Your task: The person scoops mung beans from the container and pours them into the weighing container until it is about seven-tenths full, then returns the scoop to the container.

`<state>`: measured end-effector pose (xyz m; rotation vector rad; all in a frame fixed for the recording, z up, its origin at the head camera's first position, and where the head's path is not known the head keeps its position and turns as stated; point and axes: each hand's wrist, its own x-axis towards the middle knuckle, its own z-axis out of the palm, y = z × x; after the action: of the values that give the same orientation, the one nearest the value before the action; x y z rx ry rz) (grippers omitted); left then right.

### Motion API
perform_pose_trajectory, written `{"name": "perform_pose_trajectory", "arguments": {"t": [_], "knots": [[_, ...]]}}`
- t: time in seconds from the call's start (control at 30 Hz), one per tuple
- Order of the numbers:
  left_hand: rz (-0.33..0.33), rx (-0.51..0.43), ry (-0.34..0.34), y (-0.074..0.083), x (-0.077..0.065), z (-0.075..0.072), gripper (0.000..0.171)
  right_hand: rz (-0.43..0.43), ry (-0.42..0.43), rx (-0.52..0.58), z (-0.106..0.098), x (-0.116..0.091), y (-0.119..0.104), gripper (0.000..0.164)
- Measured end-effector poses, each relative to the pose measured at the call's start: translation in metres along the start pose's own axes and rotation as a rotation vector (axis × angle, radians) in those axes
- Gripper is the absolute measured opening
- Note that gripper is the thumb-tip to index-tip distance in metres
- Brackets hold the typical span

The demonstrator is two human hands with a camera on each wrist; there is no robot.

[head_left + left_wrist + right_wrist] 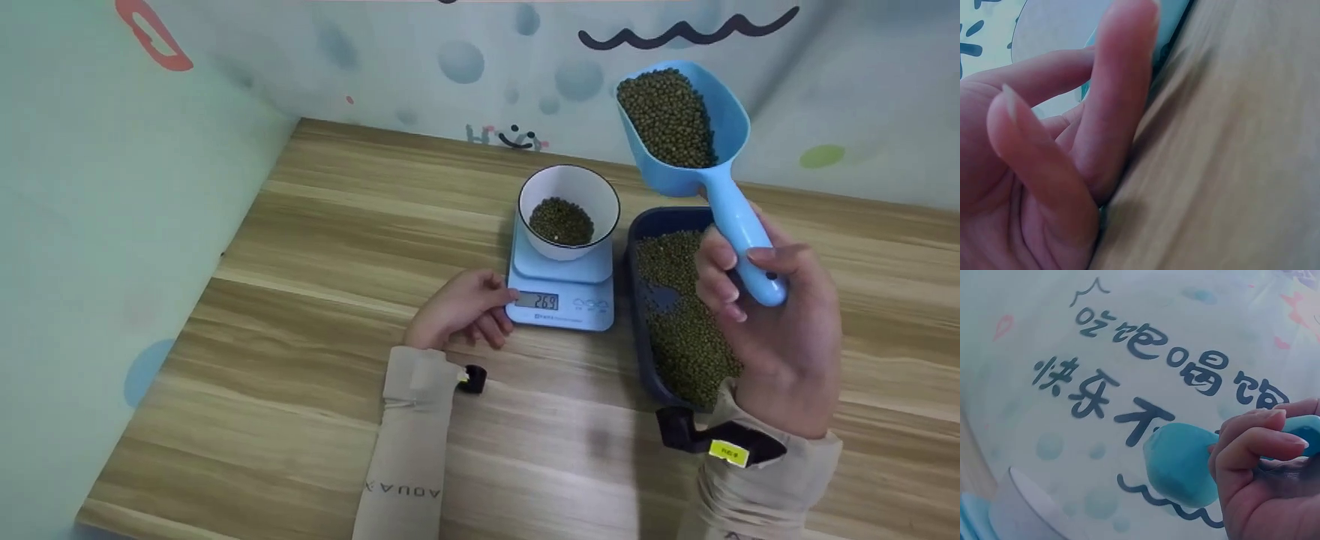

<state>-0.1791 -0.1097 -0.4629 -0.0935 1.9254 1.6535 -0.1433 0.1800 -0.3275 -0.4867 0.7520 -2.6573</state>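
High over the table's right side, my right hand [787,337] grips the handle of a light blue scoop [731,112] heaped with mung beans [667,120]. The right wrist view shows the scoop's rounded underside [1176,467]. A white bowl [540,191] with a dark rim stands on a light blue kitchen scale [585,324], with a small heap of mung beans [561,221] inside. The display reads 269. My left hand [461,304] holds the scale's left edge beside the display, thumb on top and lower fingers curled near the tabletop.
A dark blue tub [643,367] of mung beans stands right of the scale, partly hidden by my right hand and forearm. Behind the wood-grain table [300,300] rises a patterned wall [405,67]; another wall [112,187] borders its left side.
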Motion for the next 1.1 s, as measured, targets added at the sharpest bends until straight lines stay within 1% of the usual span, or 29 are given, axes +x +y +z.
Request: {"name": "perform_pose_trajectory", "arguments": {"t": [0.13, 0.3, 0.4, 0.53, 0.67, 0.77, 0.93, 1.03, 1.1], "knots": [[0.006, -0.001, -0.012, 0.001, 0.000, 0.000, 0.027, 0.008, -0.044, 0.040, 0.003, 0.002, -0.001, 0.056], [-0.012, 0.015, -0.003, 0.002, 0.000, -0.002, 0.028, 0.033, -0.087, -0.003, 0.004, 0.002, -0.001, 0.054], [-0.018, 0.021, 0.001, 0.003, -0.001, -0.004, 0.028, 0.041, -0.092, -0.064, 0.005, 0.001, -0.002, 0.052], [-0.012, 0.027, 0.004, 0.005, -0.002, -0.007, 0.028, 0.055, -0.072, -0.149, 0.006, -0.001, -0.003, 0.052], [-0.004, 0.032, 0.006, 0.006, -0.003, -0.009, 0.027, 0.089, -0.057, -0.237, 0.008, -0.001, -0.002, 0.047], [-0.014, 0.026, 0.007, 0.007, -0.005, -0.010, 0.027, 0.120, -0.067, -0.309, 0.009, 0.000, -0.001, 0.043], [-0.025, 0.021, 0.010, 0.008, -0.008, -0.012, 0.026, 0.162, -0.073, -0.421, 0.010, 0.001, 0.001, 0.045], [-0.020, 0.023, 0.012, 0.008, -0.010, -0.013, 0.026, 0.180, -0.055, -0.504, 0.012, 0.002, 0.002, 0.045], [-0.024, 0.020, 0.014, 0.009, -0.010, -0.012, 0.026, 0.195, -0.029, -0.560, 0.012, 0.004, 0.002, 0.045]]}}
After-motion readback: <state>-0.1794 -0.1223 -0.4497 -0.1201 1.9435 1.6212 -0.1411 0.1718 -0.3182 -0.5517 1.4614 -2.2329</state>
